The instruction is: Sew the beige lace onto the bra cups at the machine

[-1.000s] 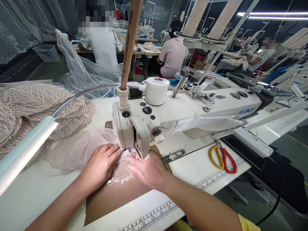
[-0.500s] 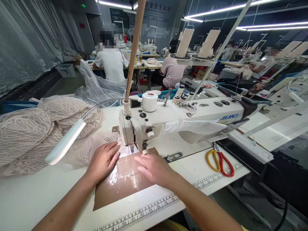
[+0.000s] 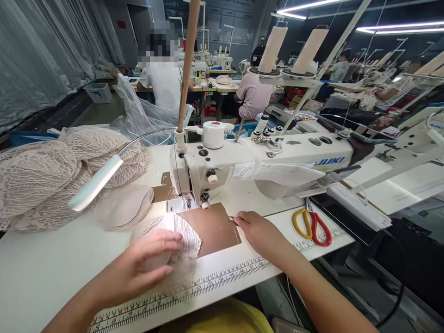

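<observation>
My left hand (image 3: pixel 149 261) lies over a beige lace cup piece (image 3: pixel 187 235), its thumb apart from the stretched fingers. The piece's scalloped lace edge rests on the brown cover sheet (image 3: pixel 215 231) in front of the sewing machine (image 3: pixel 208 171). To the right, my right hand (image 3: pixel 258 233) is closed in a pinch at the sheet's edge. From its fingertips pokes a small, dark, thin tool (image 3: pixel 231 220), mostly hidden by the fingers. Bright light falls around the needle and presser foot (image 3: pixel 188 202), with no fabric seen under it.
A heap of lace cups (image 3: pixel 45 180) lies on the left, with a single cup (image 3: pixel 123 206) beside it. The lamp (image 3: pixel 97 182) reaches over them. Scissors with yellow and red handles (image 3: pixel 314 226) lie at right. A printed ruler (image 3: pixel 208 282) runs along the table edge.
My left hand has come away from the needle, toward me, with the lace piece now under it. My right hand has moved right and now pinches a small tool. The view has shifted slightly.
</observation>
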`<action>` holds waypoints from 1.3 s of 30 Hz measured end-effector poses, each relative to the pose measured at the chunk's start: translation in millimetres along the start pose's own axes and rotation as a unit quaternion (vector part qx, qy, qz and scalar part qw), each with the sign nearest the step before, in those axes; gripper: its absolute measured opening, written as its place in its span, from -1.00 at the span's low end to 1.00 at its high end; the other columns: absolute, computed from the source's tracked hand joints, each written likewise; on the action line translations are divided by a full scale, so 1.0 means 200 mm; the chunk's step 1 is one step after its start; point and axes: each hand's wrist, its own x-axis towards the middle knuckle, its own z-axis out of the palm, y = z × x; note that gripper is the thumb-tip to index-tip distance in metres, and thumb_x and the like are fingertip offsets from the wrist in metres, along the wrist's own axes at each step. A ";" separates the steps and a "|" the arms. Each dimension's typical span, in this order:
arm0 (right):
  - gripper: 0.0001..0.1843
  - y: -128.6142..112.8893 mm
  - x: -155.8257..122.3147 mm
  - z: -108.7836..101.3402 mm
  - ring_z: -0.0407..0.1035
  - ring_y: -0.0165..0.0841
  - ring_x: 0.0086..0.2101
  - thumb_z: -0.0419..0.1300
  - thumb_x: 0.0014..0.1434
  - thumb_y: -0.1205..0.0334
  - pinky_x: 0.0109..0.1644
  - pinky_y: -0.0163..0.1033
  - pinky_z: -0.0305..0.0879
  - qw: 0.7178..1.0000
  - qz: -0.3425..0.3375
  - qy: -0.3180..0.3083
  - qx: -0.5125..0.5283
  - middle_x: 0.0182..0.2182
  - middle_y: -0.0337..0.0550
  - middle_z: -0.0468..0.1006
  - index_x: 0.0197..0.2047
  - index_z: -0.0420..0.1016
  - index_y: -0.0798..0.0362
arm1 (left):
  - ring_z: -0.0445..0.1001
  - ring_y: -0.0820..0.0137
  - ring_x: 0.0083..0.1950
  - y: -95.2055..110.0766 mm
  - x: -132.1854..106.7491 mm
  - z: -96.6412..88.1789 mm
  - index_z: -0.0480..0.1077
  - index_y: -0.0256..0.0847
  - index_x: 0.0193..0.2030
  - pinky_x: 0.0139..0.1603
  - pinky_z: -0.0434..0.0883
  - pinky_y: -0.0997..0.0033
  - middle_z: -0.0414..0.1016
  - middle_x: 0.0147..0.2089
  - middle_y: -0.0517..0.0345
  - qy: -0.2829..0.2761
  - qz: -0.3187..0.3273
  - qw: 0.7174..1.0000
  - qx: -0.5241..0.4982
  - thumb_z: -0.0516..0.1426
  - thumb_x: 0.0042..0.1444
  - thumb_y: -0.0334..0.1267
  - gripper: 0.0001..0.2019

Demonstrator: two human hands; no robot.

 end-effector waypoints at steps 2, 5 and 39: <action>-0.55 0.01 0.00 0.00 0.35 -0.20 -0.11 0.02 0.07 0.62 -0.01 -0.15 0.33 1.000 0.001 0.008 0.003 -0.10 0.05 0.46 0.01 0.42 0.20 | 0.10 0.18 0.35 -0.05 0.06 -0.04 0.31 0.04 0.17 0.34 0.15 0.13 0.18 0.33 0.13 0.079 -0.027 0.997 -0.004 0.12 0.17 -0.06 -0.58; -0.55 0.04 0.01 0.04 0.37 -0.16 -0.12 0.04 0.04 0.64 -0.02 -0.12 0.35 0.999 0.020 0.042 -0.011 -0.10 0.09 0.48 -0.01 0.44 0.24 | 0.10 0.09 0.35 -0.13 0.17 -0.11 0.26 -0.05 0.23 0.32 0.14 0.08 0.13 0.36 0.04 0.145 -0.100 0.984 -0.008 0.20 0.06 0.01 -0.41; -0.59 0.08 0.02 0.16 0.46 -0.27 -0.27 -0.07 0.33 0.12 -0.21 -0.20 0.40 0.945 0.019 0.248 0.212 -0.30 -0.07 0.55 0.13 0.37 0.06 | 0.49 0.30 -0.38 -0.21 0.20 -0.08 0.53 -0.33 -0.24 -0.39 0.38 0.40 0.56 -0.33 -0.03 0.041 -0.116 0.937 -0.328 0.29 -0.05 -0.01 -0.62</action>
